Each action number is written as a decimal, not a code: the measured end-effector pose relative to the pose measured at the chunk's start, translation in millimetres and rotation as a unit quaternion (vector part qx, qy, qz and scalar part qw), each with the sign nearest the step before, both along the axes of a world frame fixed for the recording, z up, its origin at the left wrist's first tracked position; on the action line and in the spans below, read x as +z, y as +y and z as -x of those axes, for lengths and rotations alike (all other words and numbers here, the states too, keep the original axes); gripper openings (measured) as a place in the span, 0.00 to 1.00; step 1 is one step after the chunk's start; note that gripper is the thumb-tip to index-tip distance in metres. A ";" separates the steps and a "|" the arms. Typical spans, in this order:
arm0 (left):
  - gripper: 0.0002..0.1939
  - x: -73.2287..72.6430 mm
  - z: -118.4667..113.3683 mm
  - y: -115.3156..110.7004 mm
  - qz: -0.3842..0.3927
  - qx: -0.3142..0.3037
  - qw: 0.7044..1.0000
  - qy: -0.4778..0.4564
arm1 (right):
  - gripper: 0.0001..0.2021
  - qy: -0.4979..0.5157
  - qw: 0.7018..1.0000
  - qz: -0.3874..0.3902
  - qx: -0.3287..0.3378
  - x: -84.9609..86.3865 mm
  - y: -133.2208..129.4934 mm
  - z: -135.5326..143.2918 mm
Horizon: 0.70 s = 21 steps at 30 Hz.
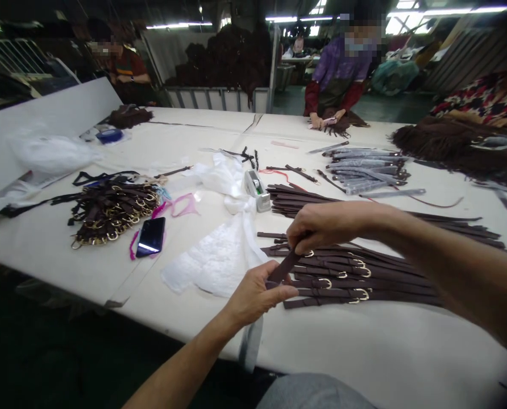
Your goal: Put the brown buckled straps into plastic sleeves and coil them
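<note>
Between my two hands is a dark brown strap [284,269], slanting up to the right. Its lower end is pinched by my left hand [257,292], fingers closed around it. My right hand [317,227] grips the upper end, the thumb and fingers pressed together. Just beyond and below my hands lie several brown straps with gold buckles [325,283], side by side on the table. Behind my right hand is a bundle of plain brown straps [296,201]. The fingers hide part of the held strap.
A tape dispenser [257,190] and crumpled white wrapping [219,255] lie on the white table [151,295]. To the left are a phone [151,237] and a heap of buckled straps [112,210]. Plastic-wrapped straps [364,167] lie farther right. Several people work around the table.
</note>
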<state>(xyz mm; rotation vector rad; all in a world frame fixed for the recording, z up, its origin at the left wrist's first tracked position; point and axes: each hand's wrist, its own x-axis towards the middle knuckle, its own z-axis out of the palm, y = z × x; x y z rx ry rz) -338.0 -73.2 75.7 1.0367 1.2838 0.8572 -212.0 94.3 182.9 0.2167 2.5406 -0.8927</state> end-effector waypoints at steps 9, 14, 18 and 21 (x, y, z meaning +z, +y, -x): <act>0.12 -6.0 -11.8 4.7 -0.019 0.036 0.998 0.042 | 0.15 0.170 0.907 0.266 -0.279 -59.5 -24.2 -14.0; 0.14 -10.9 -7.9 5.5 -0.034 0.070 0.995 0.059 | 0.20 0.244 0.793 0.316 -0.460 -84.5 -38.0 -7.8; 0.14 -12.6 -4.5 3.7 -0.027 0.080 0.995 0.059 | 0.16 0.289 0.750 0.322 -0.500 -95.8 -51.7 -1.8; 0.15 -13.3 -4.9 3.1 -0.029 0.094 0.994 0.044 | 0.12 0.275 0.772 0.328 -0.469 -96.8 -59.7 4.1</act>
